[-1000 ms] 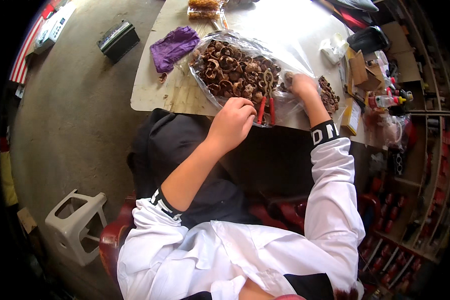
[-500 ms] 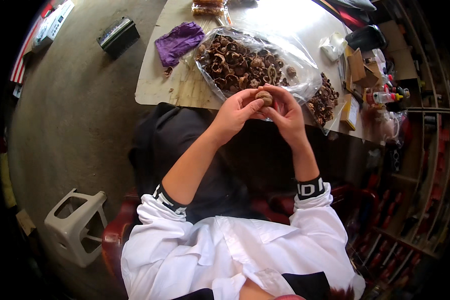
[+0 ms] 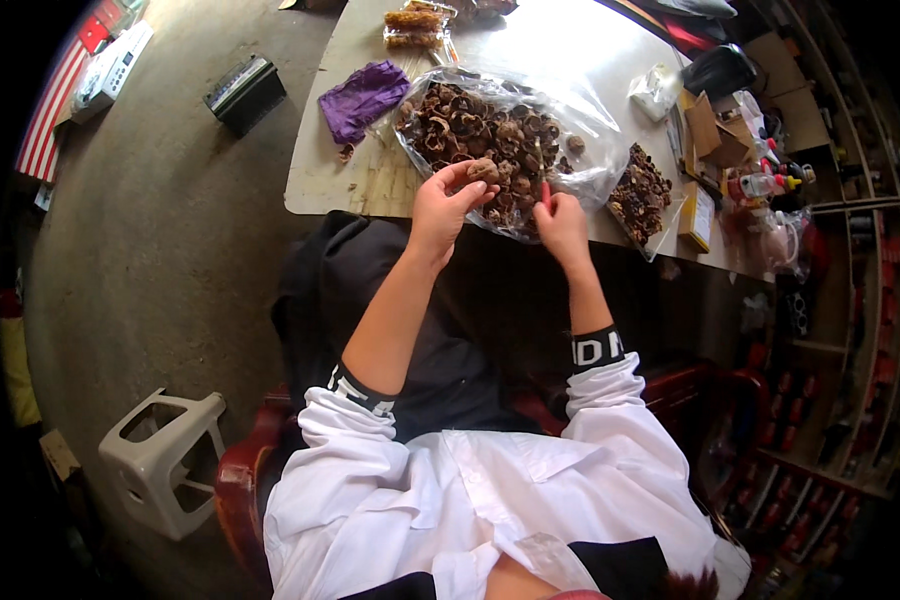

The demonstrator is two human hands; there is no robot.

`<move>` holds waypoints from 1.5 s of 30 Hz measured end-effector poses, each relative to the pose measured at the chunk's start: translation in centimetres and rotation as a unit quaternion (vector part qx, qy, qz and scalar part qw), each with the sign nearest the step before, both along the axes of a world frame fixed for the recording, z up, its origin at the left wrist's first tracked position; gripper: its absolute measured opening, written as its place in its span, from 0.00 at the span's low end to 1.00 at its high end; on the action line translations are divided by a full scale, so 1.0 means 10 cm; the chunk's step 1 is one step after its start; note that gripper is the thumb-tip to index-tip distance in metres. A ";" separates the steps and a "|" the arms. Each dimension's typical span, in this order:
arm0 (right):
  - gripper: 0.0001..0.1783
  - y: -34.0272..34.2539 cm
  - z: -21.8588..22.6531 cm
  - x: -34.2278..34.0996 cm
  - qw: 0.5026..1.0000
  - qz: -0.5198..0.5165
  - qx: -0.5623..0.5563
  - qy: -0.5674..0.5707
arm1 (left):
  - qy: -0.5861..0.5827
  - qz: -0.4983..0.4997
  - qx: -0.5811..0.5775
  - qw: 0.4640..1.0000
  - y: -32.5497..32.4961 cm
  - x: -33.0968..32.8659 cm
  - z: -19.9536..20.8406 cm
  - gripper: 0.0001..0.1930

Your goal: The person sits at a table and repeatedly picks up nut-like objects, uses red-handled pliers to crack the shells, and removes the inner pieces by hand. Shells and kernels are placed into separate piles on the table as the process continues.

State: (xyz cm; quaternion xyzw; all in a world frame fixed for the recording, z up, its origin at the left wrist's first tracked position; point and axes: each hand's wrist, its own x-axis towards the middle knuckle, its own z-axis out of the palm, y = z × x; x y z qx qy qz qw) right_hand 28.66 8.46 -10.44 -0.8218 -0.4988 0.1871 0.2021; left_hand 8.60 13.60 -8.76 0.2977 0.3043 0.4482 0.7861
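Note:
My left hand (image 3: 440,210) pinches a brown walnut (image 3: 483,170) between thumb and fingers, over the near edge of a clear plastic bag (image 3: 600,125). Broken walnut shells (image 3: 460,125) fill much of the bag, and a whole-looking walnut (image 3: 575,144) lies toward its right side. Closed around a small red-handled tool (image 3: 546,192), my right hand (image 3: 564,225) is a short way to the right of the left one. The tool's working end is hard to make out against the shells.
A purple cloth (image 3: 362,100) lies left of the bag on the table (image 3: 315,180). Dark walnut pieces (image 3: 642,195) are heaped at the right, by a yellow-edged box (image 3: 697,218) and bottles (image 3: 760,185). A plastic stool (image 3: 160,450) and a black battery-like box (image 3: 245,95) stand on the floor.
My hands were together around the walnut and have come apart. The left has moved left with the walnut; the right has let go of it, and its red-handled tool now shows plainly.

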 end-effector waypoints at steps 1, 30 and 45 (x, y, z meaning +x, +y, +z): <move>0.13 0.02 0.08 0.06 0.999 -0.021 -0.015 0.033 | -0.002 -0.007 0.002 1.000 0.01 0.02 0.01 0.16; 0.08 -0.75 0.78 -0.30 0.732 0.158 0.004 0.663 | -0.099 -0.122 0.100 0.982 -0.02 0.05 0.16 0.19; 0.18 -0.70 0.70 -0.53 0.818 0.198 0.019 0.539 | -0.229 -0.112 0.057 0.965 -0.06 0.01 0.23 0.19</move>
